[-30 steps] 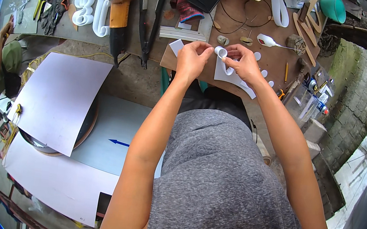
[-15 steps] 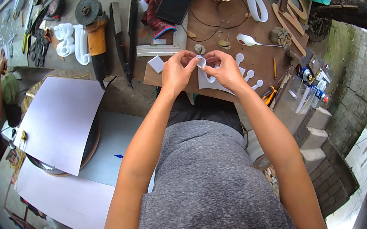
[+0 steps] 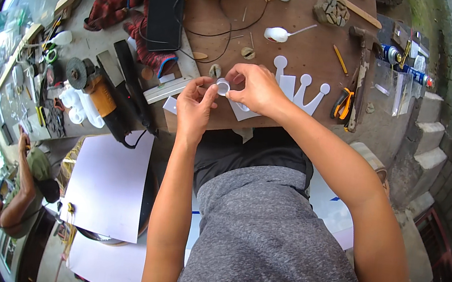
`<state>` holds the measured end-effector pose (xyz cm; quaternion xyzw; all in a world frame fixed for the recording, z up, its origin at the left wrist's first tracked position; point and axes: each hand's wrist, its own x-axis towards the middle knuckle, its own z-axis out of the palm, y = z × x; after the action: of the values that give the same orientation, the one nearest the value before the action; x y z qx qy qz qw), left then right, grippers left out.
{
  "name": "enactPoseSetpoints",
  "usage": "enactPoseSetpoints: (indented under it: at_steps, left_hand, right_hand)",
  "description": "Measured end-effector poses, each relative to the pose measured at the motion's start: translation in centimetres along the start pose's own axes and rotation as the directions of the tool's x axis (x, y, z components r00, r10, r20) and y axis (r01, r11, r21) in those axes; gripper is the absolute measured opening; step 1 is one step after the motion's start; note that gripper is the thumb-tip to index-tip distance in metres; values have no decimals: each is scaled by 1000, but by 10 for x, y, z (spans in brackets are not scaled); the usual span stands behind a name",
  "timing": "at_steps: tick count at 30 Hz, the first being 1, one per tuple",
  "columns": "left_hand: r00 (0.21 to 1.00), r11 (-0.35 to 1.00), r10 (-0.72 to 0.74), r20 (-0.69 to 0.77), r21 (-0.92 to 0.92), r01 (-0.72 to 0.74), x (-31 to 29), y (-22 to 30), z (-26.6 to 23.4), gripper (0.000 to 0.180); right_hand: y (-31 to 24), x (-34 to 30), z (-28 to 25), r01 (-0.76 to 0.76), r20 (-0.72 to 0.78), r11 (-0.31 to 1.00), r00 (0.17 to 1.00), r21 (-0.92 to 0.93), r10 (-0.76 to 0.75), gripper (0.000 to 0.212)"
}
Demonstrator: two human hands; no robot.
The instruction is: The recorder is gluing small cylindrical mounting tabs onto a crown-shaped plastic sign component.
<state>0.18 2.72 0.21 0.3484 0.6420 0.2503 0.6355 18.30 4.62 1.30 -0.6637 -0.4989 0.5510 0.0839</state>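
Since the small white ring looks thin-walled and light, we judge that both hands hold it by its edges to avoid squashing it. We find it raised over the near part of the brown board, its round opening turned upward, which probably keeps the inside in view. The white crown-shaped cutout lies flat beside the right wrist, likely left within easy reach, and the white squeeze bottle lies farther off, its thin nozzle pointing away from the fingers.

We see the left hand pinching the ring's left side between thumb and fingertips, its forearm nearly straight. The right hand pinches the opposite side with thumb and forefinger, its forearm slanting inward, elbow wide.
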Motion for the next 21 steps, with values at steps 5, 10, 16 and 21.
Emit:
enactPoseSetpoints:
  at_steps: [5, 10, 16, 21]
  left_hand:
    - [998, 999, -36, 43, -25, 37, 1, -3, -1, 33]
    - [992, 994, -58, 113, 102, 46, -1, -4, -6, 40]
    - [986, 989, -5, 168, 147, -20, 0, -7, -13, 44]
    - [972, 987, -28, 232, 163, -10, 3, -10, -19, 42]
  right_hand:
    - [5, -2, 3, 49, -16, 997, 999, -55, -50, 35]
    - [4, -4, 3, 65, 8, 994, 998, -82, -65, 38]
    - [4, -6, 2, 51, 87, 997, 995, -66, -45, 40]
    - [2, -6, 0, 1, 148, 997, 989, -80, 11, 46]
